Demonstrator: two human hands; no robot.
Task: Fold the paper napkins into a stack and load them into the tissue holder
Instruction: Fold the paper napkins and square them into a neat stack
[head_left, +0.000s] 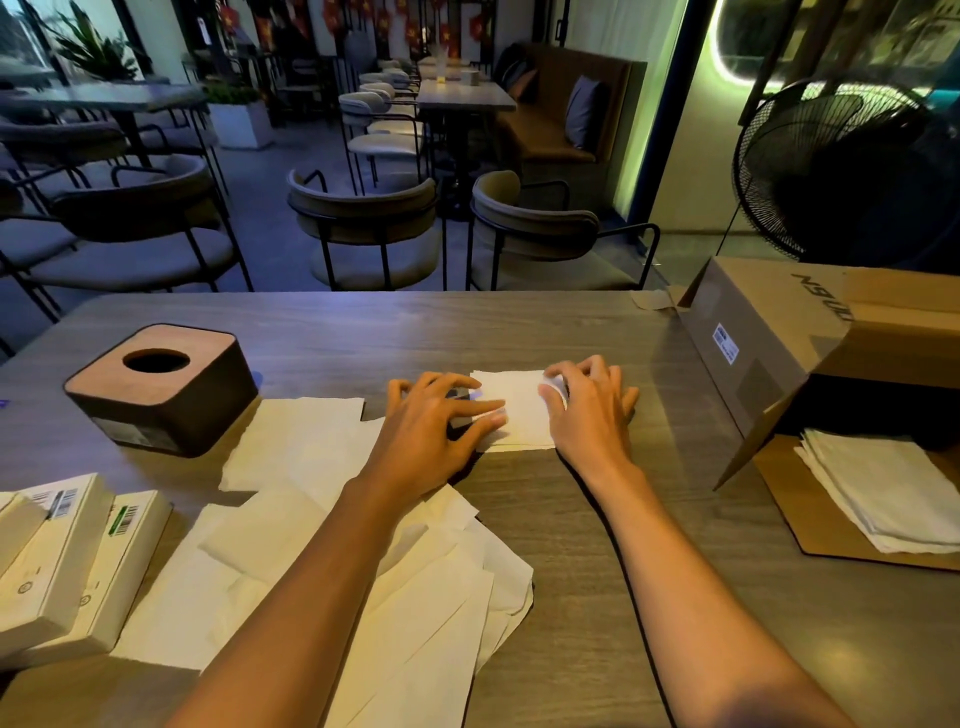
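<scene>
Now, napkin (514, 410): mid-table, half folded; thin, soft, likely tears easily.
Left hand (441, 415): fingers straight, pressing its left edge.
Right hand (589, 402): pinching right edge.
Tissue holder (161, 387): far left, unloaded.
Grip: edges, lightly.

Folded white napkin (519, 410) flat mid-table, loose unfolded napkins (332, 545) piled nearer, dark tissue holder (161, 389) left, seemingly empty
</scene>
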